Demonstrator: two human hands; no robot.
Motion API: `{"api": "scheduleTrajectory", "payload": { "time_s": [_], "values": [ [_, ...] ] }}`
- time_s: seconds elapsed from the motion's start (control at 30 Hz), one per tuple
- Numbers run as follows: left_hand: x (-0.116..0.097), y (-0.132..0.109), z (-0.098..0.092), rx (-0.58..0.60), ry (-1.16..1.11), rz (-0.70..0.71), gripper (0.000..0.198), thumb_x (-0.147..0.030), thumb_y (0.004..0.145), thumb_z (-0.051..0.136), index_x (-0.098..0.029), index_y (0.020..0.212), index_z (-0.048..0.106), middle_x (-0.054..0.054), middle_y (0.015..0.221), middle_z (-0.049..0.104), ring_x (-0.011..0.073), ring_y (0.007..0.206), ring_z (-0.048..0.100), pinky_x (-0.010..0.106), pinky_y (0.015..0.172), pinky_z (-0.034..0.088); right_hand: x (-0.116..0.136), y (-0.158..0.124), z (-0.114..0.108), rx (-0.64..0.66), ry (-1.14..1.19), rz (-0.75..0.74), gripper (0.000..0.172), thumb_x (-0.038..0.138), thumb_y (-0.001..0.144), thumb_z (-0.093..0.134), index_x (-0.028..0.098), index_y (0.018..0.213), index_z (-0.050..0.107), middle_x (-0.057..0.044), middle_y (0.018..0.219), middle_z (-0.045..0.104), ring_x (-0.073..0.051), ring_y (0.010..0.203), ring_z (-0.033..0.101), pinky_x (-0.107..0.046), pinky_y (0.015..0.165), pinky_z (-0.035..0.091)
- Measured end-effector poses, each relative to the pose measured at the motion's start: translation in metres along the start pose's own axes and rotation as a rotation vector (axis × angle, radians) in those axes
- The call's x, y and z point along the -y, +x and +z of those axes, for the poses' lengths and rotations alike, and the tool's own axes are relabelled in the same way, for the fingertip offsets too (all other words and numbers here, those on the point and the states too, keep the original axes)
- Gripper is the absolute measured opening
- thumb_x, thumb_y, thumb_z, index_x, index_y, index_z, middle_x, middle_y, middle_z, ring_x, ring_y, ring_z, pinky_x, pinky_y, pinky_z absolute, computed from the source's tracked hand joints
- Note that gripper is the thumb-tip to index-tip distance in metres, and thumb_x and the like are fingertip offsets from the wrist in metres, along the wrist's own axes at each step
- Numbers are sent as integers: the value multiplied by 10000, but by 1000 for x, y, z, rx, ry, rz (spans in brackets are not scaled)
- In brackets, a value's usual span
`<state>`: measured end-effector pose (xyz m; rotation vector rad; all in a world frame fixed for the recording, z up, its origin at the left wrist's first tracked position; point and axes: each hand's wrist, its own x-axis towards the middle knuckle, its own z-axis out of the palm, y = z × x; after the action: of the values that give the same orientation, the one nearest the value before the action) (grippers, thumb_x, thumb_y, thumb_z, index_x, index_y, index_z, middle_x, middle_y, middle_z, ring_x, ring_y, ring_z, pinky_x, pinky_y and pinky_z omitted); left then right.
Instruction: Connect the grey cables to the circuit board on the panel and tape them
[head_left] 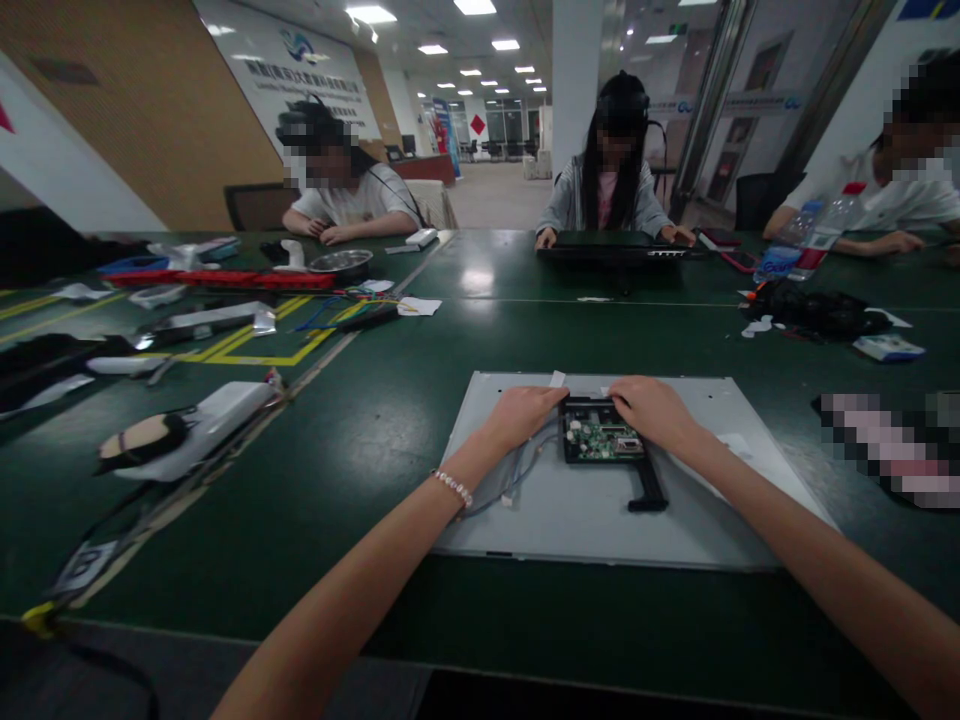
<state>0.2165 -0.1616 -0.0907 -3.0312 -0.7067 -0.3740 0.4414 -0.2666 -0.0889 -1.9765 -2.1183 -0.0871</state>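
A flat light-grey metal panel (570, 525) lies on the green table in front of me. On it rests a black plastic frame (651, 480) holding a green circuit board (596, 436), with an arm of the frame reaching down toward me. My left hand (527, 412) grips the frame's upper left corner. At its upper right corner, my right hand (654, 408) has its fingers curled over the edge. A thin grey cable (517, 482) runs from the left of the board across the panel, partly behind my left wrist. The fingertips are partly hidden.
On the left lie a white device with a tan pad (202, 425), coloured wires (345, 310) and a red power strip (247, 280). Plastic bottles (825, 235) and a black bundle (817, 308) are at right. Across the table, a person holds a black panel (619, 250); others sit nearby.
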Motion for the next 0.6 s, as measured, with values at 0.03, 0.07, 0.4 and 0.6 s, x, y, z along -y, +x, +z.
{"api": "scheduleTrajectory", "payload": {
  "time_s": [0.03,0.07,0.4,0.6],
  "values": [
    [0,0,0,5,-2,-4,362,-126,900,504,-225,1231,612,74,1008,721,184,840,667,253,688,463,1,-1,-1,1,0,0,263,153,912,478,164,992,727,-116,1011,731,-231,1004,657,-302,868,472],
    [-1,0,-1,10,1,-7,360,-128,901,501,-225,1229,615,77,999,721,189,835,666,257,683,458,1,-1,-1,1,1,0,263,151,909,478,167,991,727,-115,1004,732,-231,998,659,-303,867,473],
    [-1,1,0,17,-46,-21,376,-130,891,464,-208,1217,636,109,995,722,220,824,665,293,683,449,0,-3,2,-18,37,-24,261,152,903,470,170,995,714,-95,1062,722,-226,1005,655,-314,875,479],
    [-2,0,-2,23,-74,-32,382,-134,896,450,-199,1226,629,114,1001,720,212,839,666,287,715,465,-3,-4,5,-30,44,-49,274,157,910,465,172,1044,704,-89,1091,716,-218,1020,648,-312,890,479]
  ]
}}
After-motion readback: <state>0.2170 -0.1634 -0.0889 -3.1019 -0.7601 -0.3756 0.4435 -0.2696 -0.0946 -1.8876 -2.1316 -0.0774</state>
